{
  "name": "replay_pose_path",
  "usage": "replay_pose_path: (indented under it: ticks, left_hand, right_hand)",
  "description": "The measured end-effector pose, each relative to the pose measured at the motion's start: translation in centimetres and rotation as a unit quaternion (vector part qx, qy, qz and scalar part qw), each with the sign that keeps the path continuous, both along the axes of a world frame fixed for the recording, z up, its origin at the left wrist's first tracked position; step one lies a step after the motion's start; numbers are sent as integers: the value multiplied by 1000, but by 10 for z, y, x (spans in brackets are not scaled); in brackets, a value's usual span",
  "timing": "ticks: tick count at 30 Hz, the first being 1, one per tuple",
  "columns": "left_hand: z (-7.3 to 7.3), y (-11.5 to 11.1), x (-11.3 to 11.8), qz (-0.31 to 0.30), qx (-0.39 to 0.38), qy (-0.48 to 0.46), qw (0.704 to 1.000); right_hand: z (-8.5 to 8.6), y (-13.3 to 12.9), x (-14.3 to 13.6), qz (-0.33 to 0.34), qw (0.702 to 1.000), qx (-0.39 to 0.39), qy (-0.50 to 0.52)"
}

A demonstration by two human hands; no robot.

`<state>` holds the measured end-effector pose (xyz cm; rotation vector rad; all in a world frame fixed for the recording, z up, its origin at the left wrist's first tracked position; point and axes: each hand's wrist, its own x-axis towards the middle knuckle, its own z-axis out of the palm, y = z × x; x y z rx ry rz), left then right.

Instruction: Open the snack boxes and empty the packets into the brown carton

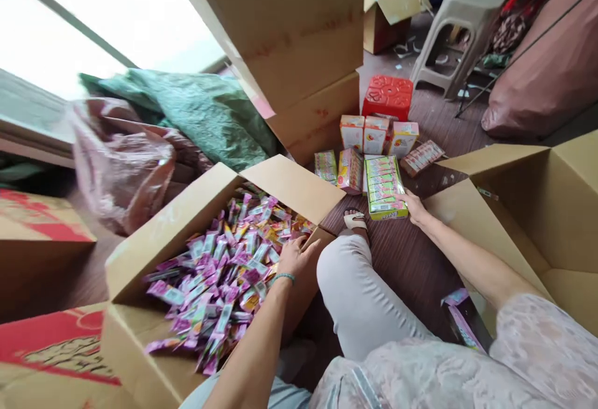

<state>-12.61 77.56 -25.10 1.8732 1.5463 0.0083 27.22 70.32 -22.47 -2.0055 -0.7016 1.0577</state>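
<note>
My right hand (413, 208) grips the near right corner of a yellow-green display box (385, 186) with rows of small packs in it, tilted above the floor. At the near right edge of an open cardboard carton (175, 225), my left hand (295, 256) is closed over the rim, its fingertips partly hidden. A big heap of small purple and orange wrapped packets (224, 272) fills much of this carton. Past the display box, several similar boxes stand or lie on the floor, among them a pink-orange box (350, 170) and a white-orange box (375, 135).
Another open carton (518, 210) stands at my right, with a purple-black piece of packaging (462, 319) beside it. Tall stacked cartons (303, 35) rise ahead. Farther off are a red stool (387, 94) and a grey stool (467, 29). Green sheeting (200, 110) lies at the left.
</note>
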Motion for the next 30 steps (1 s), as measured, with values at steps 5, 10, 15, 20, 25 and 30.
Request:
replay_pose_path:
  ticks: [5, 10, 15, 20, 25, 30]
  left_hand:
    - [46, 0, 1, 241, -9, -354, 904]
    - [131, 0, -39, 299, 61, -663, 684]
    - [152, -22, -121, 419, 121, -655, 616]
    - [115, -32, -149, 467, 90, -617, 627]
    - [108, -16, -145, 479, 89, -624, 611]
    - [114, -9, -157, 440, 14, -693, 571]
  right_hand:
    - [104, 40, -70, 154, 932, 213, 252]
    - [175, 89, -203, 423, 836, 243, 252]
    - [167, 97, -326, 441, 862, 228, 103]
    - [117, 91, -371, 366, 917, 80, 137]
    - [95, 106, -384, 269, 936, 100, 204]
    - [104, 126, -391, 294, 874, 116, 369]
